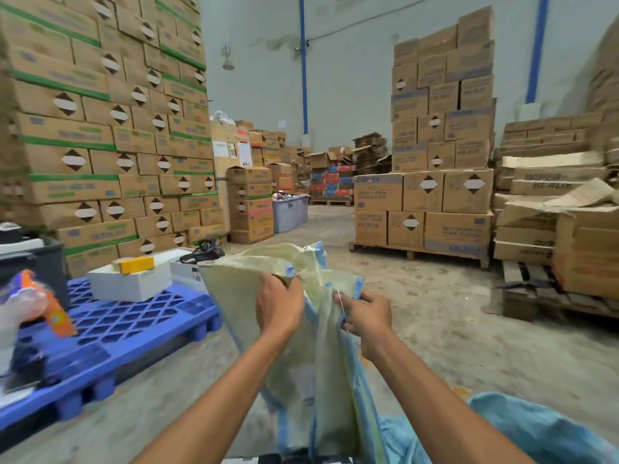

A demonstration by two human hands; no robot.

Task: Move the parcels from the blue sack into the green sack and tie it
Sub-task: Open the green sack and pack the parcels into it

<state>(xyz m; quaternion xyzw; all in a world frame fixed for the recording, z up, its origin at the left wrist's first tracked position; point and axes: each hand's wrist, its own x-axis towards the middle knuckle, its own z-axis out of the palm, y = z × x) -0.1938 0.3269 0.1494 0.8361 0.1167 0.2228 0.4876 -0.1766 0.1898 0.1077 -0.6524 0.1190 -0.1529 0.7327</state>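
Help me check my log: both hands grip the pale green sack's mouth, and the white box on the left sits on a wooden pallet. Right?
Not quite: the head view shows the white box on a blue plastic pallet, not a wooden one. The left hand and right hand do grip the pale green sack at its mouth.

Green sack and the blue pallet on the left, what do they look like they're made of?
Green sack: probably woven plastic, polypropylene-like. It is matte pale green, thin and creasing, with a blue edge band and a loose thread at the mouth.
Blue pallet: most likely moulded hard plastic. It has a uniform colour, a smooth diamond-lattice top and rounded feet.
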